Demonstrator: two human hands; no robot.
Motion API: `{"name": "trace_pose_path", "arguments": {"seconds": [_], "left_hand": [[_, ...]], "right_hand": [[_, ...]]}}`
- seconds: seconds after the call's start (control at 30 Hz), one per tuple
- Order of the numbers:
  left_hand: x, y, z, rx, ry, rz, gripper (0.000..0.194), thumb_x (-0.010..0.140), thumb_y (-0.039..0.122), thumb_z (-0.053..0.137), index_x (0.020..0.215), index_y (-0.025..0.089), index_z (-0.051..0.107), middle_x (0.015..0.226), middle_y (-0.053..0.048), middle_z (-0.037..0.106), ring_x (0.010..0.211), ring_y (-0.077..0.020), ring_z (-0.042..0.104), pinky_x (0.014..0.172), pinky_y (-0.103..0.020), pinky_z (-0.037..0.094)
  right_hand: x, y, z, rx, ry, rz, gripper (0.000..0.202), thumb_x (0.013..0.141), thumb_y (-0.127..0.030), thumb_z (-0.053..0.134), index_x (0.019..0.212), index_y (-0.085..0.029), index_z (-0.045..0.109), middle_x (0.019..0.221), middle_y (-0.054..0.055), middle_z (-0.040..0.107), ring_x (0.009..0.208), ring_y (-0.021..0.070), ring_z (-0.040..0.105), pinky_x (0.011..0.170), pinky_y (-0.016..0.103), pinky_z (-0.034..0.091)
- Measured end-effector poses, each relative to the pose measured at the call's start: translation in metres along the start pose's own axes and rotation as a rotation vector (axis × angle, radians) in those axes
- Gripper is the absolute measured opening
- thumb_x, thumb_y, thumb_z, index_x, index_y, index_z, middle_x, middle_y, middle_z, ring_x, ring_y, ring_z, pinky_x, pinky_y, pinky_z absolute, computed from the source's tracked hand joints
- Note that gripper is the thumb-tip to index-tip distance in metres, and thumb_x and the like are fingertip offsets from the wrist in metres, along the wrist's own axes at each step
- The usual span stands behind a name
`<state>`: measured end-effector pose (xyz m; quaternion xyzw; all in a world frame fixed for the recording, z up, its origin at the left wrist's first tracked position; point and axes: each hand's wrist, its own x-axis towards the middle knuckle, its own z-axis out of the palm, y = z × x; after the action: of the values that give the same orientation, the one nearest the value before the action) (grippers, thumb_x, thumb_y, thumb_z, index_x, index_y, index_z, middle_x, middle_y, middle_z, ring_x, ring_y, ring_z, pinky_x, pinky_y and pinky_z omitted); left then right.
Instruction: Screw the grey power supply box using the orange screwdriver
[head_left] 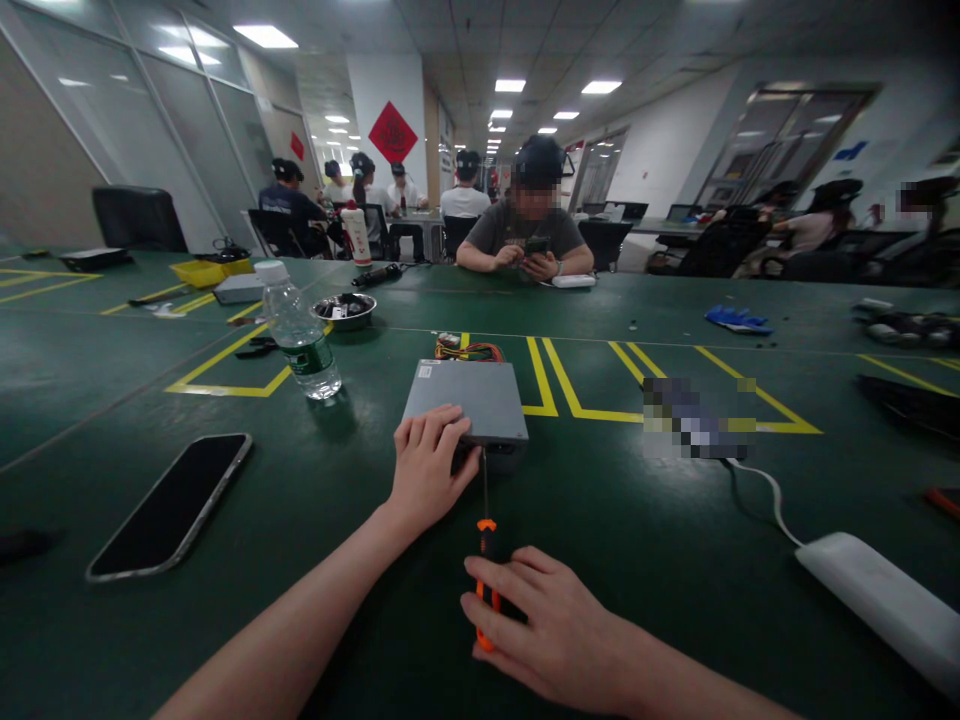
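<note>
A grey metal computer power supply [480, 393] lies on the green table in front of me, its bundle of coloured cables [474, 349] at the far side. My left hand [429, 462] rests on its near left corner, fingers over the top and thumb at the front face, gripping it. In my right hand [546, 622] is a screwdriver [487, 590] with an orange and black handle, held between thumb and fingers. Its shaft points away from me, and the tip meets the near face of the power supply. Whether a screw sits under the tip cannot be made out.
Left of the power supply stand a water bottle [301, 335] and a metal bowl [344, 311] of small parts; a phone [171, 506] lies nearer. To the right are a white power bank-like block [885, 600] with a cable and blue gloves [738, 320]. A person [525, 225] sits opposite.
</note>
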<state>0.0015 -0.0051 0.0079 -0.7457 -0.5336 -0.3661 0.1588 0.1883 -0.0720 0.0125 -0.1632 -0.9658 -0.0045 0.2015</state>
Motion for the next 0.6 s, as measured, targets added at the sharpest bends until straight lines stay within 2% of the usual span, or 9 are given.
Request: {"name": "trace_pose_path", "arguments": {"seconds": [0.13, 0.23, 0.3, 0.43, 0.6], "left_hand": [[-0.0002, -0.0004, 0.0004, -0.002, 0.006, 0.002, 0.024, 0.081, 0.029, 0.052, 0.104, 0.023, 0.05, 0.114, -0.007, 0.057, 0.11, -0.0229, 0.048, 0.089, -0.041, 0.029], [-0.0003, -0.0007, 0.0006, -0.004, 0.008, 0.003, 0.024, 0.081, 0.03, 0.052, 0.104, 0.023, 0.05, 0.114, -0.007, 0.057, 0.11, -0.0229, 0.048, 0.089, -0.041, 0.029], [-0.0003, -0.0009, 0.0004, -0.002, 0.009, 0.003, 0.024, 0.081, 0.03, 0.052, 0.104, 0.023, 0.05, 0.114, -0.007, 0.057, 0.11, -0.0229, 0.048, 0.089, -0.041, 0.029], [0.0001, -0.0007, 0.0001, 0.005, 0.017, 0.008, 0.024, 0.081, 0.03, 0.052, 0.103, 0.023, 0.05, 0.113, -0.007, 0.058, 0.109, -0.0227, 0.049, 0.088, -0.04, 0.029], [-0.0002, -0.0005, 0.0001, 0.009, 0.026, 0.013, 0.023, 0.081, 0.03, 0.052, 0.103, 0.022, 0.05, 0.112, -0.007, 0.058, 0.109, -0.0226, 0.049, 0.088, -0.04, 0.03]], "right_hand": [[-0.0025, 0.0001, 0.0039, 0.059, 0.064, 0.009, 0.021, 0.087, -0.031, 0.047, 0.097, -0.015, 0.056, 0.108, 0.011, 0.062, 0.082, 0.0171, 0.061, 0.073, 0.031, 0.047], [-0.0041, 0.0007, 0.0034, 0.054, 0.029, 0.036, 0.03, 0.087, -0.039, 0.046, 0.104, -0.016, 0.054, 0.115, 0.012, 0.058, 0.09, 0.0197, 0.06, 0.079, 0.035, 0.045], [-0.004, 0.0003, 0.0015, 0.023, 0.012, 0.024, 0.032, 0.087, -0.04, 0.045, 0.11, -0.018, 0.053, 0.116, 0.012, 0.057, 0.087, 0.0195, 0.06, 0.077, 0.035, 0.046], [-0.0027, -0.0022, -0.0003, -0.005, 0.081, -0.036, 0.027, 0.086, -0.031, 0.047, 0.106, -0.014, 0.055, 0.11, 0.013, 0.061, 0.073, 0.0173, 0.06, 0.065, 0.032, 0.047], [-0.0026, -0.0033, 0.0024, 0.02, 0.161, -0.031, 0.021, 0.079, -0.022, 0.05, 0.096, -0.011, 0.057, 0.103, 0.013, 0.063, 0.073, 0.0189, 0.059, 0.063, 0.032, 0.048]]}}
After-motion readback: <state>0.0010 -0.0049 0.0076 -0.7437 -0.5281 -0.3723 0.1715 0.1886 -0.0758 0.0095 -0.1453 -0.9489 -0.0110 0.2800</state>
